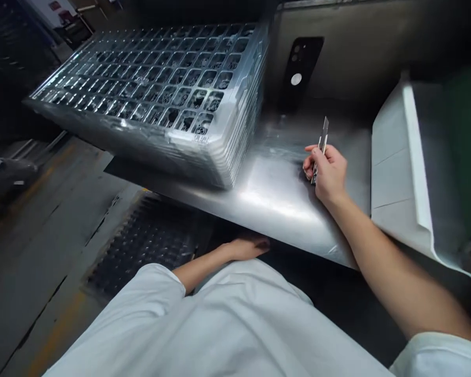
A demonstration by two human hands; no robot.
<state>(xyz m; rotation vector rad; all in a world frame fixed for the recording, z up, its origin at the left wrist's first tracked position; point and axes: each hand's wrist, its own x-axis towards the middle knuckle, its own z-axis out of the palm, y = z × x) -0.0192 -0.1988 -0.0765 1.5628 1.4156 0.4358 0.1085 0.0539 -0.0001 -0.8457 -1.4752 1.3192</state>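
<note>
Counter (pixel 282 204): smooth, glossy metal; work well in from its near edge. Trays (pixel 241 104) at left: stacked, shiny, ribbed sides, square pockets; keep the tip off them. White panel (pixel 390 152) at right: smooth, curled rim. Hands well apart. Right hand (pixel 332 175) clamped on cutter (pixel 324 132) over the counter, blade pointing far; grip firm, fingers behind the blade. Left hand (pixel 251 248) at near edge, blurred, can't tell if holding. Cutter slim, straight, tapered tip.
</note>
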